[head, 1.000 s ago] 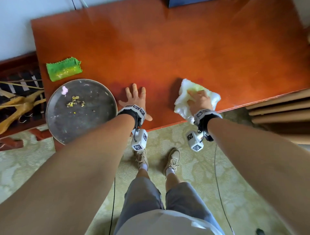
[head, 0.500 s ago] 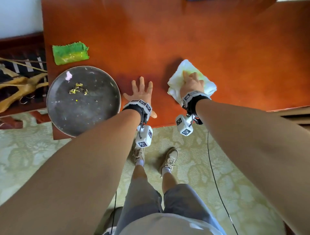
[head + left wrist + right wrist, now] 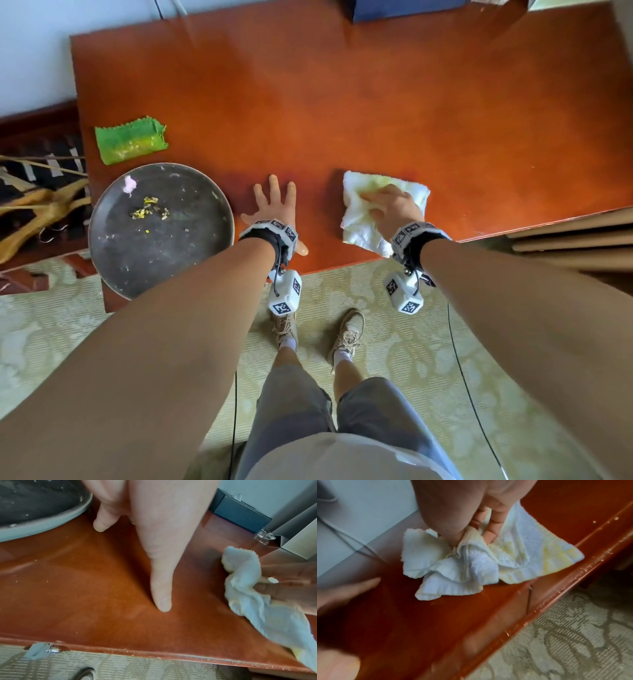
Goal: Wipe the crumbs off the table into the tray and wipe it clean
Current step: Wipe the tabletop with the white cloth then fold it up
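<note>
Pressing down near the table's (image 3: 342,102) front edge, the right hand (image 3: 394,209) bunches a white cloth (image 3: 356,219) (yellow-stained in places) between its curled fingers (image 3: 489,534) and thumb, the cloth lying crumpled on the red-brown wood. Just left of it, well apart from the cloth, the left hand (image 3: 275,205) rests flat on the tabletop with fingers straight and spread, thumb (image 3: 161,588) stretched along the surface. Beside that hand sits the round dark tray (image 3: 113,270), overhanging the table's front edge and holding a small heap of yellowish crumbs (image 3: 147,209). Farther back, a folded green cloth (image 3: 130,138) lies just behind the tray. A dark box (image 3: 411,8) stands at the far edge.
</note>
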The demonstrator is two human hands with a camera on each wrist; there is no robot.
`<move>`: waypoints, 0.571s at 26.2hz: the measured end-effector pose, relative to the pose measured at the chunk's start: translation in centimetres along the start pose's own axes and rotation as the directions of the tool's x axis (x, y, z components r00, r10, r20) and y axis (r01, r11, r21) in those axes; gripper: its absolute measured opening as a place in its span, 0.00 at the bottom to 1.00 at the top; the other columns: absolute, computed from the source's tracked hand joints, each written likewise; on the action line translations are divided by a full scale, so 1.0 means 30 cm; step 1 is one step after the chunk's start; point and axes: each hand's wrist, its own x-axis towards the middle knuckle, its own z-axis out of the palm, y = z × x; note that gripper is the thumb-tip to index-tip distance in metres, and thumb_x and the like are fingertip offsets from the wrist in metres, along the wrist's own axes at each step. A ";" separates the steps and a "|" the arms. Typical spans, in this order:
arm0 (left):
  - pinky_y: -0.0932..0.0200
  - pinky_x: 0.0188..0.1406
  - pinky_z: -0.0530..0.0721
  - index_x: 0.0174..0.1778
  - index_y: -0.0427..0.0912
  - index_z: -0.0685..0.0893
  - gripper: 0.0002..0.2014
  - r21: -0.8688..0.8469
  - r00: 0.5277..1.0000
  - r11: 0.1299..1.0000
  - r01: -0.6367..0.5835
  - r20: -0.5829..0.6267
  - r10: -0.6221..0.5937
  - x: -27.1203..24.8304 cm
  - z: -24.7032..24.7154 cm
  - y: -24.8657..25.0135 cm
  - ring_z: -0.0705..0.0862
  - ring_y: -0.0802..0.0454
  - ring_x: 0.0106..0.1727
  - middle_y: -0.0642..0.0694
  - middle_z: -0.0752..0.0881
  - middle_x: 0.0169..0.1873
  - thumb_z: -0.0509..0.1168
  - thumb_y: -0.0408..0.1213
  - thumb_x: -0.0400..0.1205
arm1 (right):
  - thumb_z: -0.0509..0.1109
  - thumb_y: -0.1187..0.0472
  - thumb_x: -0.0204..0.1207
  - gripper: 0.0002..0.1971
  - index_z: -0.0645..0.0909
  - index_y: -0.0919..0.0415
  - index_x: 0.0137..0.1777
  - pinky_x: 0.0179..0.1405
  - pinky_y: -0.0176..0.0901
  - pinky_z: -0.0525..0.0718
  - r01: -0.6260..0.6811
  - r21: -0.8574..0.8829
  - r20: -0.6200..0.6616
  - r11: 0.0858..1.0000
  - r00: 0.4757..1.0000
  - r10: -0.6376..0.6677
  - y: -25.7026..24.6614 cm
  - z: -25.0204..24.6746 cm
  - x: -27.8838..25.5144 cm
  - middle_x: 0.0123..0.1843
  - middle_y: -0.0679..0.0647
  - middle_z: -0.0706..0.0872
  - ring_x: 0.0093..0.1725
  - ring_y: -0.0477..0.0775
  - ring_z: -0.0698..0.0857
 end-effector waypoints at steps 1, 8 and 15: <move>0.18 0.71 0.63 0.84 0.53 0.33 0.73 0.002 1.000 1.000 -0.001 0.005 0.001 0.002 -0.002 -0.002 0.32 0.33 0.84 0.44 0.26 0.82 0.84 0.58 0.59 | 0.64 0.59 0.81 0.19 0.80 0.44 0.70 0.70 0.42 0.71 -0.060 0.023 -0.030 0.998 0.998 0.061 0.007 -0.022 0.031 0.73 0.47 0.75 0.71 0.56 0.73; 0.16 0.71 0.60 0.84 0.53 0.31 0.74 -0.006 0.999 1.000 0.021 0.038 -0.021 0.012 -0.016 0.016 0.31 0.32 0.83 0.42 0.24 0.82 0.85 0.55 0.59 | 0.56 0.63 0.78 0.24 0.76 0.42 0.70 0.57 0.46 0.79 -0.137 -0.129 -0.054 0.982 0.990 0.131 -0.121 -0.001 0.149 0.72 0.53 0.73 0.66 0.65 0.75; 0.21 0.69 0.67 0.85 0.50 0.46 0.66 -0.036 0.992 0.999 0.021 -0.124 -0.026 -0.025 -0.032 0.136 0.45 0.34 0.84 0.43 0.43 0.84 0.84 0.57 0.60 | 0.64 0.51 0.80 0.20 0.78 0.38 0.72 0.65 0.47 0.76 0.124 -0.093 0.137 0.988 0.984 -0.111 -0.100 0.052 0.011 0.70 0.49 0.75 0.69 0.57 0.72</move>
